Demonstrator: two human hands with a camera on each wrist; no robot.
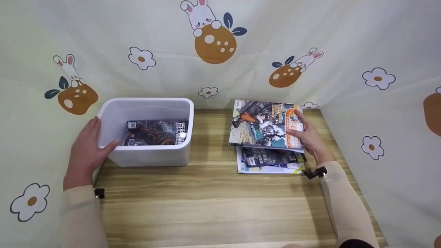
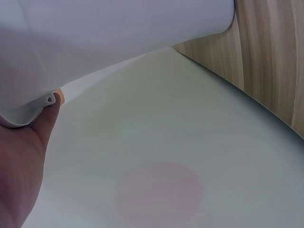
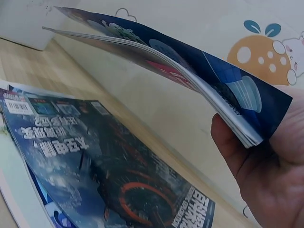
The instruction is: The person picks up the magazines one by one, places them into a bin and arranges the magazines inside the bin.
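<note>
My left hand holds the left side of a white plastic bin, its thumb at the front rim and its fingers along the left edge. The left wrist view shows that hand against the bin's underside of the rim. Inside the bin lies a dark magazine. My right hand pinches a colourful magazine by its right edge, thumb on top. The right wrist view shows its pages bowed and parted from the cover, raised over another dark magazine.
Below the held magazine is a small pile, a dark magazine over a lighter one. Wooden tabletop lies under everything. Printed cloth with rabbits and flowers walls in the back and both sides.
</note>
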